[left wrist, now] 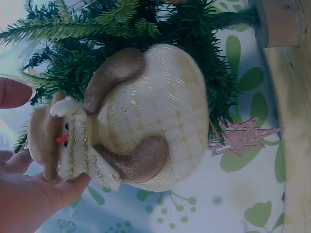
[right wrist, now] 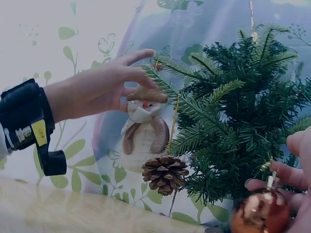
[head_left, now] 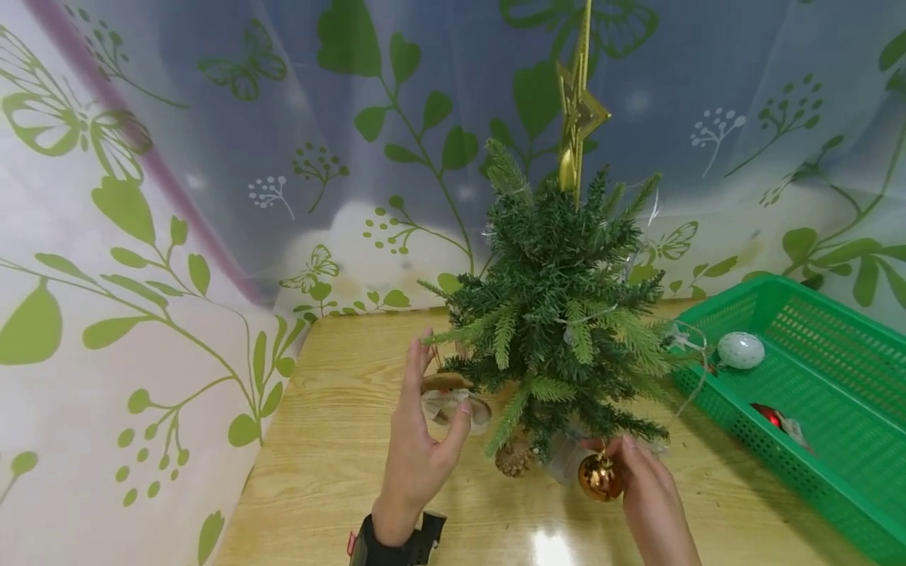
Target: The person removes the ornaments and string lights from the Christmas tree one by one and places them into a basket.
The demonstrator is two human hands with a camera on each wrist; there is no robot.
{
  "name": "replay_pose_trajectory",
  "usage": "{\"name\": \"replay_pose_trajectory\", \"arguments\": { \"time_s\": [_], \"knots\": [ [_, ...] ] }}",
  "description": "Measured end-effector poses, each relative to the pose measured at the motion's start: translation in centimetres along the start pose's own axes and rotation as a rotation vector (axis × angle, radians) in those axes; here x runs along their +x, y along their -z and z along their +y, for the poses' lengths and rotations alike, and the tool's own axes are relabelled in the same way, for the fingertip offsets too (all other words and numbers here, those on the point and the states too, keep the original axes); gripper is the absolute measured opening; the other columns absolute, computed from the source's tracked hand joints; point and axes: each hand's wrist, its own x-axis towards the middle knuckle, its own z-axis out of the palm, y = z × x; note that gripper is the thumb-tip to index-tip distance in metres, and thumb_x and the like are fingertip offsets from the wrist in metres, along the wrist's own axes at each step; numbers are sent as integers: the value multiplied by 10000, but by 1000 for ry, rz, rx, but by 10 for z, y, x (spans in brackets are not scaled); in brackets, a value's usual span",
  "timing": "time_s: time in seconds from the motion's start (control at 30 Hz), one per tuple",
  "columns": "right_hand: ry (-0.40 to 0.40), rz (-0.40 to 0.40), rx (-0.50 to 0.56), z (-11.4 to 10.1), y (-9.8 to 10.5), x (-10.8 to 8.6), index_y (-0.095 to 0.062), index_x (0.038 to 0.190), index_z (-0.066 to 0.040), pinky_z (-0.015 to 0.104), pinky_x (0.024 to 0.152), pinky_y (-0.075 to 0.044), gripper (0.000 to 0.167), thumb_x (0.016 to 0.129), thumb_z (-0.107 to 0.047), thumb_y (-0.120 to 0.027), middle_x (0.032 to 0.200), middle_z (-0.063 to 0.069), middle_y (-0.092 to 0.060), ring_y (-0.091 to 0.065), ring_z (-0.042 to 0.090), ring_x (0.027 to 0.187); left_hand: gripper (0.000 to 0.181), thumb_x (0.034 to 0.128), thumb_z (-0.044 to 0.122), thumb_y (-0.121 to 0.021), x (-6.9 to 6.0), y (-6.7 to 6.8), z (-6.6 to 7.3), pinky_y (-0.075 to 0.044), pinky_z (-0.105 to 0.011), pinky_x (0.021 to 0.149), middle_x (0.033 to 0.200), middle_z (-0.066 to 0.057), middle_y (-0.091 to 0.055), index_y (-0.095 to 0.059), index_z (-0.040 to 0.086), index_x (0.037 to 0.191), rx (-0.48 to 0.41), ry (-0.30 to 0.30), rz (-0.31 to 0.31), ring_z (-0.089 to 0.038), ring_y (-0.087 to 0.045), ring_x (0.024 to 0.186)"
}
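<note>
A small artificial Christmas tree point(head_left: 559, 291) stands on the wooden table. At its left side my left hand point(head_left: 414, 444) holds a plush snowman ornament point(left wrist: 155, 111) around the hat and head, close to a branch tip. The snowman has a brown hat, brown arms and a cream body with gold stripes. Low on the tree's right front, my right hand point(head_left: 654, 491) pinches a shiny gold ball ornament point(head_left: 598, 477) near its cap and loop. A pine cone point(right wrist: 165, 174) hangs from a gold cord beside the snowman. Whether the snowman's loop is on the branch cannot be made out.
To the right, a green plastic basket point(head_left: 736, 432) holds a speckled white egg-shaped ornament point(head_left: 741, 350) and a red ornament point(head_left: 767, 415). A gold star point(head_left: 579, 118) tops the tree. A pink glitter ornament point(left wrist: 243, 137) hangs low. Patterned curtain point(head_left: 425, 157) encloses the table behind and left.
</note>
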Motion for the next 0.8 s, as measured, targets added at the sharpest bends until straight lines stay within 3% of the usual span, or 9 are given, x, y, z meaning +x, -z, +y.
{"name": "replay_pose_trajectory", "arguments": {
  "time_s": [0.13, 0.3, 0.37, 0.63, 0.8],
  "knots": [
    [-12, 29, 44, -3, -4, 3, -527, 937, -161, 224, 793, -440, 222, 1054, -301, -400, 976, -78, -550, -527, 81, 915, 864, 880, -13, -616, 1, 2, 1, -319, -501, 1089, 1594, -85, -198, -92, 93, 1559, -6, -40, -11, -346, -352, 1373],
    [25, 48, 74, -3, -7, 3, -547, 946, -150, 233, 770, -447, 163, 1047, -208, -433, 867, -77, -541, -535, 65, 839, 844, 874, -51, -607, 0, 5, 5, -389, -495, 1038, 1573, -53, -262, -147, 130, 1558, -48, -9, -20, -343, -467, 1284],
    [16, 55, 59, -3, -8, 2, -569, 979, -167, 225, 797, -457, 159, 1047, -205, -431, 900, -80, -575, -557, 59, 865, 838, 874, -62, -601, 1, 5, 6, -430, -479, 1000, 1565, -38, -279, -162, 142, 1557, -51, 1, -21, -333, -500, 1250],
    [-104, 106, -38, -6, -6, 0, -649, 984, -164, 214, 852, -467, 272, 1038, -330, -440, 1052, -54, -542, -560, 82, 978, 811, 888, -53, -596, 0, 7, 8, -467, -428, 960, 1571, -25, -269, -180, 149, 1553, -15, 8, -17, -319, -507, 1243],
    [-226, 128, -143, -9, -7, 1, -590, 1140, -99, 226, 905, -413, 364, 1018, -414, -453, 1200, -23, -465, -522, 5, 1007, 807, 872, -46, -620, 1, 7, 8, -490, -439, 911, 1550, -29, -316, -209, 127, 1545, 20, -19, 11, -295, -523, 1222]
  ]
}}
